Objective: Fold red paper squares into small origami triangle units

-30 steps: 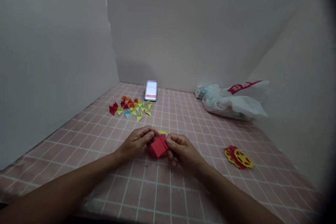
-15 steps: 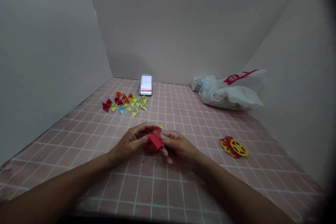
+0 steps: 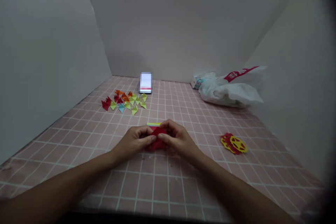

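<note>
Between my two hands is a red sheet of folding paper [image 3: 158, 133], creased so that a pointed corner stands up. My left hand [image 3: 138, 140] pinches its left side between thumb and fingers. On the other side my right hand [image 3: 176, 138] grips it, thumb in front and fingers curled behind. Behind the red paper a stack of coloured paper [image 3: 154, 124] shows a yellow edge; my hands hide much of it. Farther off to the left lie several small folded paper pieces [image 3: 127, 105] in red, orange, yellow-green and blue.
A phone [image 3: 146, 82] with a lit screen stands near the back wall. At the back right lies a white plastic bag [image 3: 228, 92] with red print, beside a small box [image 3: 194, 82]. Red and yellow cut-out shapes [image 3: 234, 143] lie to the right on the pink tiled-pattern surface [image 3: 147, 192].
The red paper has turned from a flat-topped folded strip to a pointed shape facing me. My fingers have shifted around it, and more of the paper stack shows behind.
</note>
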{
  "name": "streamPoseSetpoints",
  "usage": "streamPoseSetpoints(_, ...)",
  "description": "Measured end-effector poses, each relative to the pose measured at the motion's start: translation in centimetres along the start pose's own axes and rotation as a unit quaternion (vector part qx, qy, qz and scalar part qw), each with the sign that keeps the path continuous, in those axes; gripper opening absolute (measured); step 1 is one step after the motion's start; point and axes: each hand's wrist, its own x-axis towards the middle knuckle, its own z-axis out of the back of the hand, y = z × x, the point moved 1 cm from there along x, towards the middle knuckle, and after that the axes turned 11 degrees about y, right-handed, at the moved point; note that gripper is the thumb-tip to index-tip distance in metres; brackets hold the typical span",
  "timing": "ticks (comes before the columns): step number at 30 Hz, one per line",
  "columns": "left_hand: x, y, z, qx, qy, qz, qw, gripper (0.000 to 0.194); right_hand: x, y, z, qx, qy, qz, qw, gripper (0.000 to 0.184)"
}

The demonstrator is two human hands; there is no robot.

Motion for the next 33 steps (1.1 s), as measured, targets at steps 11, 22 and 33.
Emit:
streamPoseSetpoints(11, -0.3, 0.1, -0.1, -0.062, -0.035, -0.029, 0.997, 0.013, -0.5, -0.7, -0.7, -0.028, 0.005, 0.006, 1.0, 0.012)
streamPoseSetpoints(22, -0.5, 0.0, -0.7, -0.097, -0.051, -0.016, 0.994, 0.013, -0.7, -1.1, -1.2, -0.02, -0.007, 0.027, 0.999, 0.009)
streamPoseSetpoints(33, -0.2, 0.0, -1.0, -0.093, -0.04, -0.008, 0.995, 0.016, -0.4, -1.3, -1.3, 0.003, -0.029, 0.024, 0.999, 0.007)
